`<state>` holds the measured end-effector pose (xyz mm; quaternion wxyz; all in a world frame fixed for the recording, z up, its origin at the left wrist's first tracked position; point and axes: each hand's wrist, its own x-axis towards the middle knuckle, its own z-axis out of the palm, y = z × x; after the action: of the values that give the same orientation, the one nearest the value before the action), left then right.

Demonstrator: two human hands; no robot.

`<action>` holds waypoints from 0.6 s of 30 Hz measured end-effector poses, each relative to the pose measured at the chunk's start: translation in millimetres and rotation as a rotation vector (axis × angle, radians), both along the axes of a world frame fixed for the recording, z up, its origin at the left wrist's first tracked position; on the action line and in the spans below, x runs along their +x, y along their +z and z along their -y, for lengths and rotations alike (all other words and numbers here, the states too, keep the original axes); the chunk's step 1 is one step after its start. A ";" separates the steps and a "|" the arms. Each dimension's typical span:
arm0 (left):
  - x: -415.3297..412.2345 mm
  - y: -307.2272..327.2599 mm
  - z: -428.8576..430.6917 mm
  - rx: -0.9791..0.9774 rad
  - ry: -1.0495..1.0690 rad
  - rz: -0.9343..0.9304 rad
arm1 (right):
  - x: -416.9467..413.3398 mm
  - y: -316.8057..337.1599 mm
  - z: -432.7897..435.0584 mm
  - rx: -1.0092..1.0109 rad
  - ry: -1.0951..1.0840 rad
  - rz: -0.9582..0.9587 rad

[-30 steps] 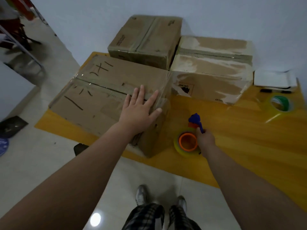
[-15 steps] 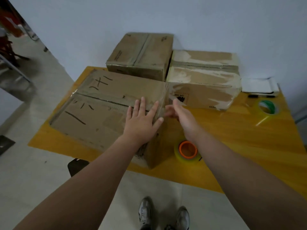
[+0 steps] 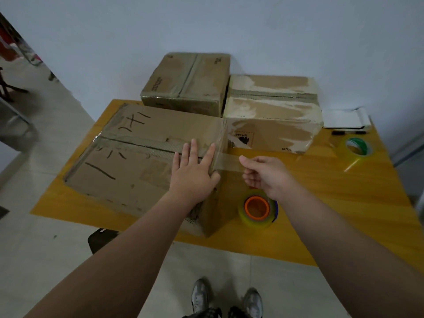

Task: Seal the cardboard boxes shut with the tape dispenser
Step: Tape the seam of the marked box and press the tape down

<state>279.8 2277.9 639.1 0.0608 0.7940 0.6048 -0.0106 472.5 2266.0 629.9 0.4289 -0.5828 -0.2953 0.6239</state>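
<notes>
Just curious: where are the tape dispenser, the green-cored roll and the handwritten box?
tape dispenser point(image 3: 257, 218): head view, orange core rim.
green-cored roll point(image 3: 346, 154): head view, outer wall.
handwritten box point(image 3: 137, 175): head view, top flap.

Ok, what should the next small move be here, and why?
Probably bring the tape strip down and press it onto the large box's side face. The strip hangs free past the box's top edge, its end pinched by the right hand, while the left hand lies flat on the top near that edge.
</notes>
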 end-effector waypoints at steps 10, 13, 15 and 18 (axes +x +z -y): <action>-17.7 3.2 -10.0 -0.076 -0.092 0.009 | -20.8 -28.9 -2.2 -0.057 -0.065 0.106; -36.7 7.6 -14.4 -0.109 -0.164 0.091 | -38.5 -44.3 -8.8 -0.057 -0.087 0.111; -43.9 8.1 -14.1 -0.085 -0.197 0.080 | -51.6 -52.1 -13.0 -0.057 -0.091 0.125; -44.7 6.1 -11.9 -0.045 -0.209 0.056 | -67.0 -62.9 -12.5 -0.018 -0.142 0.011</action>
<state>235.1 2289.7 645.2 0.0943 0.8512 0.5162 -0.0082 405.4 2278.5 567.0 0.4653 -0.6096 -0.2499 0.5912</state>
